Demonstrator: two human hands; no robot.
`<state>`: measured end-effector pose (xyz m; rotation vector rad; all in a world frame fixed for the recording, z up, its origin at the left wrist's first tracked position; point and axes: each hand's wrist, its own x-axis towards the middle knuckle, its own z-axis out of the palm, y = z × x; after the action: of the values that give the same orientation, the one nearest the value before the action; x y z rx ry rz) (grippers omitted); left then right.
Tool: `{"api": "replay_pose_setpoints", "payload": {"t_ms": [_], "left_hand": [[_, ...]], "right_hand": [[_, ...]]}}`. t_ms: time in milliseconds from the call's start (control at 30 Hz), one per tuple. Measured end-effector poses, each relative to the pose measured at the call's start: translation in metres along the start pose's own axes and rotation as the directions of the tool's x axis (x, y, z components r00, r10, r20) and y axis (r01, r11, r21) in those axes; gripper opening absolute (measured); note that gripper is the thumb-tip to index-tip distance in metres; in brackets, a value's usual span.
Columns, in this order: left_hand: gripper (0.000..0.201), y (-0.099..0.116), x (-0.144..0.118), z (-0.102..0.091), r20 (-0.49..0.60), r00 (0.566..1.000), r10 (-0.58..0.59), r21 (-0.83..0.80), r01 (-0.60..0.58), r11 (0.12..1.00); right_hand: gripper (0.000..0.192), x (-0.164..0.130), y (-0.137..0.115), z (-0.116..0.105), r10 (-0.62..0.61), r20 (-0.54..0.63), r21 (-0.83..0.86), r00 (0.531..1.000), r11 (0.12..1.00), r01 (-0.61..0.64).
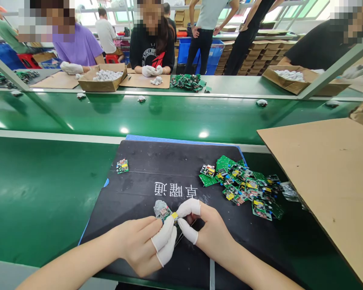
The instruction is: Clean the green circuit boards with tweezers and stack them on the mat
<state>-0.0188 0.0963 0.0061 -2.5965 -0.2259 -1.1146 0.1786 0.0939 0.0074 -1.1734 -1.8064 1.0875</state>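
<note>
My left hand (151, 241) grips a small green circuit board (167, 213) with a yellow-wrapped part, over the front of a black mat (133, 201). White finger cots cover some of its fingertips. A grey-white lump (161, 207) shows at the board's far end; whether it is attached I cannot tell. My right hand (201, 225), with white cots on thumb and forefinger, pinches the near right end of the same board. Part of the board is hidden by the fingers. A single circuit board (122, 166) lies at the mat's upper left.
A heap of circuit boards (245, 183) covers the mat's right side. Beside it a large cardboard sheet (326, 181) slants in. Beyond runs a green conveyor belt (169, 117) bearing several small white-topped pieces. Across it, people (153, 48) sit by cardboard boxes (101, 82) of white pieces.
</note>
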Motion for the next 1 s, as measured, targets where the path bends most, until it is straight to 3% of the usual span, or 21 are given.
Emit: {"api": "replay_pose_setpoints", "payload": {"t_ms": [267,500,733,1000], "left_hand": [[0.022,0.0021,0.0009,0.0002,0.025,0.999,-0.025,-0.017,0.025,1.000],[0.020,-0.0022,0.0024,-0.0038,0.021,0.998,-0.053,-0.051,0.054,0.997],[0.019,0.0006,0.0010,-0.0028,0.050,0.999,-0.008,-0.027,0.009,1.000],[0.020,0.0035,0.0033,0.0002,0.036,0.999,0.040,-0.025,-0.039,0.999]], "right_hand": [[0.009,-0.0027,-0.0014,0.0033,0.084,-0.020,0.041,0.996,0.996,-0.083],[0.004,0.0009,-0.0033,0.0006,0.358,0.114,0.286,0.927,0.882,-0.376],[0.006,0.0014,-0.0045,0.0041,0.396,0.160,0.376,0.904,0.822,-0.427],[0.008,-0.0018,-0.0016,0.0079,0.422,0.198,0.359,0.885,0.809,-0.466]]}}
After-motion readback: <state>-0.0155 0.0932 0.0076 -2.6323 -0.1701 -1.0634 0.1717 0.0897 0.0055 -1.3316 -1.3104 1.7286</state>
